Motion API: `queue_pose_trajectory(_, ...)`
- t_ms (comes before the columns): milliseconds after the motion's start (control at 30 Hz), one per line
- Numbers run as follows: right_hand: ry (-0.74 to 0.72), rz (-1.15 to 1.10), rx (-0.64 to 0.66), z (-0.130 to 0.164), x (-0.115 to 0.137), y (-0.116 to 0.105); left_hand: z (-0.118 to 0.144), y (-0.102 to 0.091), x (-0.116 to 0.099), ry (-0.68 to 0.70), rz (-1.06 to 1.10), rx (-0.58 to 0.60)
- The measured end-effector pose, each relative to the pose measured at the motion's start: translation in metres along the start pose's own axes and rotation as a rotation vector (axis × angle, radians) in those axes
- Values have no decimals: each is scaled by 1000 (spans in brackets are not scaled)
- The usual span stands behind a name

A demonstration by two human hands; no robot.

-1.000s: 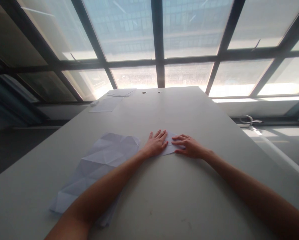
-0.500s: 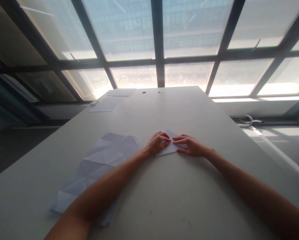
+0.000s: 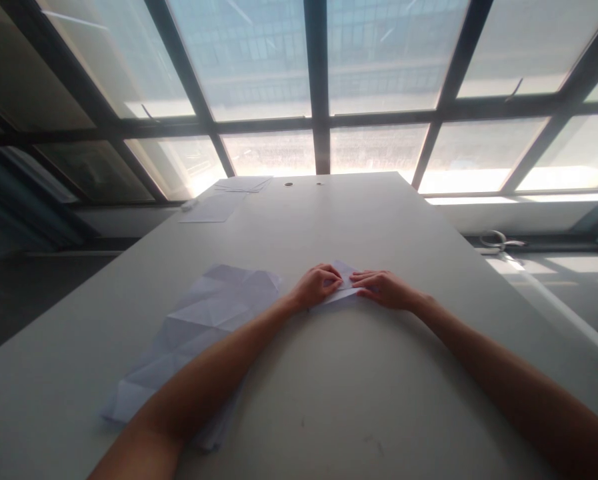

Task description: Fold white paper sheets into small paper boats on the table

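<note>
A small folded sheet of white paper [image 3: 335, 297] lies on the table between my two hands. My left hand [image 3: 319, 283] is closed on its left part, with thumb and fingertips pinched together near the paper's middle. From the right, my right hand [image 3: 385, 289] rests on the paper with its fingers stretched out and lying flat, the thumb below them. The fingers hide part of the folds. A larger creased white sheet [image 3: 203, 307] is spread to the left, partly covered by my left forearm.
The white table [image 3: 299, 380] reaches toward a wall of windows [image 3: 263, 60]. Several flat sheets of paper [image 3: 209, 208] lie at its far left corner. Two small holes are near the far edge. A white loop of cable or strap [image 3: 493, 239] is beyond the right edge.
My right hand has slid slightly right along the paper, its fingertips now a bit farther from my left hand. The left hand stays in place.
</note>
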State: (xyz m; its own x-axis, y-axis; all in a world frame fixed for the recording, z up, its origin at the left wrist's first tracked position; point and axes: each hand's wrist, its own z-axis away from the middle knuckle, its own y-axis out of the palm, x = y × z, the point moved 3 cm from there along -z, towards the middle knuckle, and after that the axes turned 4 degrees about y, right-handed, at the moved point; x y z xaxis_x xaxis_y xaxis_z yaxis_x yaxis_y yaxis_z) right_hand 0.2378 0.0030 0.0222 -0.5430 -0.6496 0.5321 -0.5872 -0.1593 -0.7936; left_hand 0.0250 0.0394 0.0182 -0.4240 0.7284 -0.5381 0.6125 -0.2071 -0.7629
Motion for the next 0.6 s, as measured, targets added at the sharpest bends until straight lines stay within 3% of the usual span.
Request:
queue_pose_trajectory(167, 31, 76, -56, -1, -2, 4, -2, -15, -12, -103, 80, 143)
queue_pose_trajectory(267, 75, 112, -108, -1, -6, 7, -2, -19, -18, -83, 55, 213)
queue_pose_trajectory(467, 190, 193, -245, -3, -10, 9, -4, -17, -9, -17, 34, 206)
queue_pose_trajectory(600, 207, 218, -270, -4, -8, 12, -4, -20, -1, 4, 17, 141)
